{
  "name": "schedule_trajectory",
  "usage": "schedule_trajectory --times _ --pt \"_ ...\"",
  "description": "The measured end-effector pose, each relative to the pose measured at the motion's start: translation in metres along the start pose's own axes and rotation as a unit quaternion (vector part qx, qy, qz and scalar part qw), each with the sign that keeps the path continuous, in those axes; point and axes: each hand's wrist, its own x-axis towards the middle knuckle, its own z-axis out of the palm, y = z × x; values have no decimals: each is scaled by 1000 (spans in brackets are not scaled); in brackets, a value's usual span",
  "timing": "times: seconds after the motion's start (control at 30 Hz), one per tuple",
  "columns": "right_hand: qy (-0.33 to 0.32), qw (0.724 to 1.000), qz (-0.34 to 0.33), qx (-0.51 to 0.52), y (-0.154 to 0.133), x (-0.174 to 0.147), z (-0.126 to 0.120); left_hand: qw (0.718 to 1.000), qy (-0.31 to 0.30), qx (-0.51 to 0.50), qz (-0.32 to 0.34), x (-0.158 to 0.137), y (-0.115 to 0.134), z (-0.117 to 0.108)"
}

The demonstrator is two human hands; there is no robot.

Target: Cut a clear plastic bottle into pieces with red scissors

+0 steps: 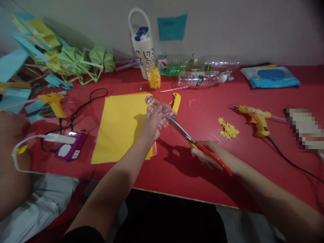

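My left hand (153, 123) is closed around a clear plastic bottle piece (165, 109), its capped neck pointing up and away. In my right hand (209, 153) are large scissors with red handles (211, 157). The tips of their blades touch the near side of the bottle piece; whether they cut into it I cannot tell. A yellow-handled tool (176, 102) lies just behind the plastic. Under my left hand and forearm sits a stack of yellow paper sheets (121, 128). To the right of the scissors is a small heap of yellow paper stars (229, 130).
Yellow glue guns lie at right (255, 118) and left (54, 101), their cords crossing the red table (177, 179). A purple power strip (71, 146) is near a seated person's arm (15, 158). Behind stand a white tumbler (144, 50), plastic bottles (199, 79) and a wipes pack (270, 77).
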Motion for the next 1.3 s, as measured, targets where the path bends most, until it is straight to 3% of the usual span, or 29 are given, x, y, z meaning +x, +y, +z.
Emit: schedule_trajectory --times 0.43,0.7,0.83,1.03,1.3 --pt "2 1000 1 23 2 2 2 1000 7 -6 8 -1 -3 1" --pt "21 997 41 59 -9 1 6 1000 -2 9 12 0 -2 0" --pt "27 998 23 61 -10 2 6 1000 7 12 1 1 -1 0" --pt "25 999 -20 40 -3 8 2 999 16 -7 49 5 -1 0" --pt "-11 997 -77 -23 -14 45 -26 992 45 -18 115 17 11 -13"
